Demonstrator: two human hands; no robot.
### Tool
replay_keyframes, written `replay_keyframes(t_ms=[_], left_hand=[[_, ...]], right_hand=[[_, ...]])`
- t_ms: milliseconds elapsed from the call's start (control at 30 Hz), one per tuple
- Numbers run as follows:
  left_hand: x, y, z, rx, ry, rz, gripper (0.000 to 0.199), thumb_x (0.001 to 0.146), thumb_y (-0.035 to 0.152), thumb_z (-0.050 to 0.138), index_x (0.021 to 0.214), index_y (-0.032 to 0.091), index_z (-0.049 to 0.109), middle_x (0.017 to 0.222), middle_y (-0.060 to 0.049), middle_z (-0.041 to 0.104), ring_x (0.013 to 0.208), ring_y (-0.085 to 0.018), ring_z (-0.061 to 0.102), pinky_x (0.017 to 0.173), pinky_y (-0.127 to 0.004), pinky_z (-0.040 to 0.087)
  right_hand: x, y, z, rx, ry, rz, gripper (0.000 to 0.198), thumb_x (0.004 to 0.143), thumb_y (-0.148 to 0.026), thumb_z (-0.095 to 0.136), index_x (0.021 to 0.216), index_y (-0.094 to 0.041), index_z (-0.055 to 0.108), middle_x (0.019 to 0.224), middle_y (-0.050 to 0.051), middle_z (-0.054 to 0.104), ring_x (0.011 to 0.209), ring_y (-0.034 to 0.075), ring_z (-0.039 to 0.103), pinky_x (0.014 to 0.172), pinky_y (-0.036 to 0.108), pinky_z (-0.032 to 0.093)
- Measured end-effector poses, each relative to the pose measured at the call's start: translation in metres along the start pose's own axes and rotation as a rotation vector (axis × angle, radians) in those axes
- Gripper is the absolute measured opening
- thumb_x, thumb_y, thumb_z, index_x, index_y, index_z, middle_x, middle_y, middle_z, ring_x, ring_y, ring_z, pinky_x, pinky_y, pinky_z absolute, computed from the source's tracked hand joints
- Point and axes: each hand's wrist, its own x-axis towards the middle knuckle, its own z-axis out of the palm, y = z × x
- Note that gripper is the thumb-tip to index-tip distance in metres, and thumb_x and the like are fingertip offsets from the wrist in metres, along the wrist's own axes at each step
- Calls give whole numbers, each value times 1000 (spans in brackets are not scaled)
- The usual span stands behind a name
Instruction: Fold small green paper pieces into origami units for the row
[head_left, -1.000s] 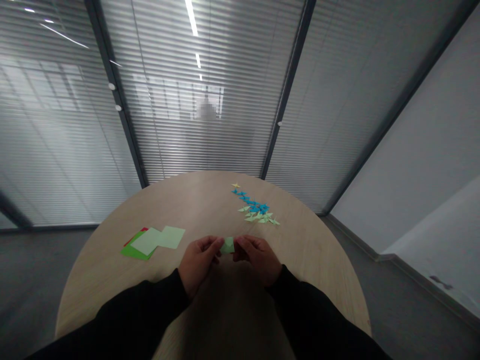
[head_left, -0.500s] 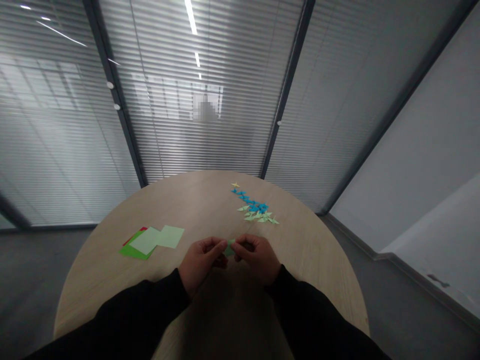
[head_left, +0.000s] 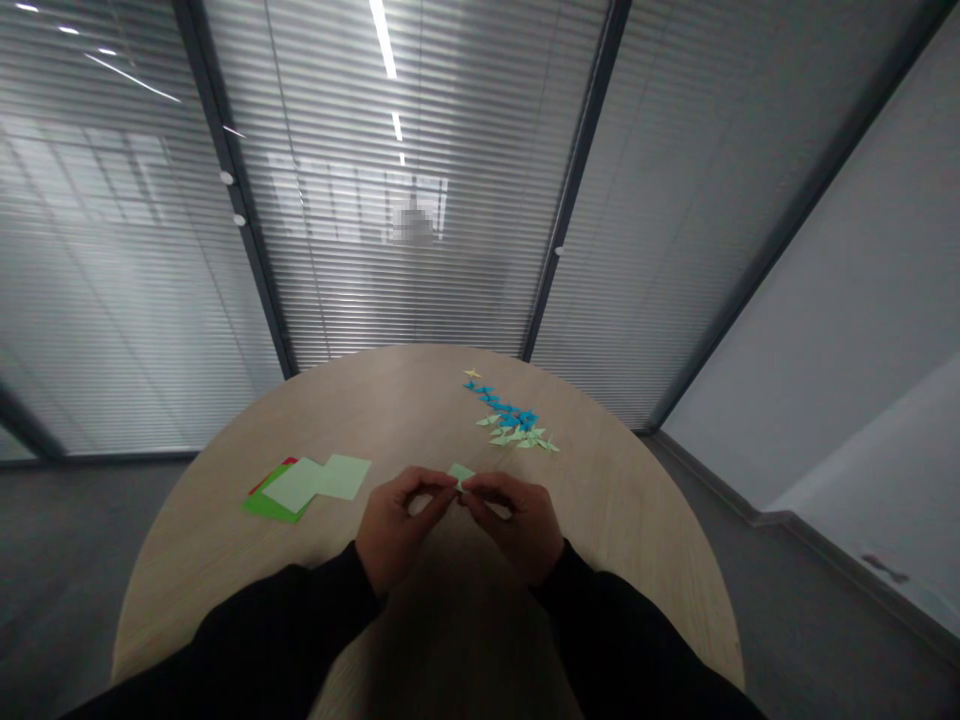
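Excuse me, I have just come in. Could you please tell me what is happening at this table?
A person holds a small piece of pale green paper between the left hand and the right hand, close together over the table. To the left lie flat paper sheets in pale green, bright green and red. Farther off, right of the middle, are small folded paper shapes in yellow, blue and pale green.

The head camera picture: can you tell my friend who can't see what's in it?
A person's left hand and right hand pinch a small pale-green piece of paper over a round wood-grain table. Farther back lie small pointed origami figures in yellow, blue and pale green; red, bright-green and pale-green paper sheets lie to the left.
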Motion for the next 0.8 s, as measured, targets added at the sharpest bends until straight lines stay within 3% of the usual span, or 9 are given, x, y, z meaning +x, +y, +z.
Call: replay_keyframes(t_ms=[200,567,800], left_hand=[[0,2,0,0,1,11,20,78,31,70,94,19,70,89,-6,73,83,-20,67,80,-32,52],[-1,7,7,-147,-9,-87,14,74,29,72,75,17,66,84,-5,70,79,-18,65,76,-29,50],[-2,1,13,-303,-53,-246,24,73,36,73,76,15,62,74,-2,66,67,-14,59,63,-25,44]], right_hand=[[1,-1,-4,34,22,47,11,81,-31,69,82,-21,69,78,4,72,71,17,70,67,27,56],[0,-1,1,98,28,152,13,82,-33,66,81,-21,62,76,2,66,72,17,66,64,26,51],[0,3,4,115,49,189,15,81,-35,67,83,-21,62,78,3,68,72,17,66,66,28,52]])
